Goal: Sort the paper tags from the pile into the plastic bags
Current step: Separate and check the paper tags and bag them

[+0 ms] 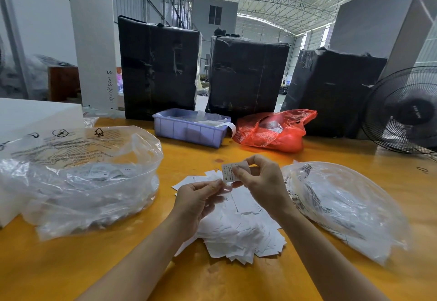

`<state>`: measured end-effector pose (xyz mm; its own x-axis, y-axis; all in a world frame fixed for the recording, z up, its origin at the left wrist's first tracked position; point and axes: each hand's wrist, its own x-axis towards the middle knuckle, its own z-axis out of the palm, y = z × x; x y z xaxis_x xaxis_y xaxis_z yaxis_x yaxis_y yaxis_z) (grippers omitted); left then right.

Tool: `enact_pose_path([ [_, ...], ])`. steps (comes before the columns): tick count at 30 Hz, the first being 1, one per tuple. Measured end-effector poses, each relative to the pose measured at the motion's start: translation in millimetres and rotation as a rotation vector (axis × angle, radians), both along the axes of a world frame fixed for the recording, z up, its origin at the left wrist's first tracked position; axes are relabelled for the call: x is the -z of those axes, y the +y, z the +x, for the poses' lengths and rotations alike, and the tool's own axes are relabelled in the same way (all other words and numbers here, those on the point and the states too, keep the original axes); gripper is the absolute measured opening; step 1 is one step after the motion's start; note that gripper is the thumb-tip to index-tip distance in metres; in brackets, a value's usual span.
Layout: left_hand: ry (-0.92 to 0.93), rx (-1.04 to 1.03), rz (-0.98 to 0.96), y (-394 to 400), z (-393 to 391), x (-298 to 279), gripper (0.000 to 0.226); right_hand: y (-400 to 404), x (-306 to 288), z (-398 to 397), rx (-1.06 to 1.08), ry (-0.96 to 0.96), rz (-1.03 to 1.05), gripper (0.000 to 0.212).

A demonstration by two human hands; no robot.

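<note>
Bright daylight through the translucent roof, soft shadows, wide-angle bending at edges, slight blur at corners

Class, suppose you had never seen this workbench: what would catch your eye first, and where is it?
Both hands, the left hand and right hand, pinch a tag above the white pile at table centre. Clear bags flank the pile. Behind, a red bag lies before black bales.

My bare forearms reach in from six o'clock; my right hand pinches with curled fingers at twelve o'clock, my left hand pinching just below, at seven o'clock.
</note>
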<state>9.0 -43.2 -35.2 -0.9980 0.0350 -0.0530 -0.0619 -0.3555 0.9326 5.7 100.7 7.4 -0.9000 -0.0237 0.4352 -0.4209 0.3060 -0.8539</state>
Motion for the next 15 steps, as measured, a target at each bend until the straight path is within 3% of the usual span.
enact_pose_path([
  [15, 0.013, 0.025, -0.013, -0.8, -1.4, 1.8, 0.01, -0.8, 1.2, -1.1, 0.018, 0.042, 0.037, 0.009],
])
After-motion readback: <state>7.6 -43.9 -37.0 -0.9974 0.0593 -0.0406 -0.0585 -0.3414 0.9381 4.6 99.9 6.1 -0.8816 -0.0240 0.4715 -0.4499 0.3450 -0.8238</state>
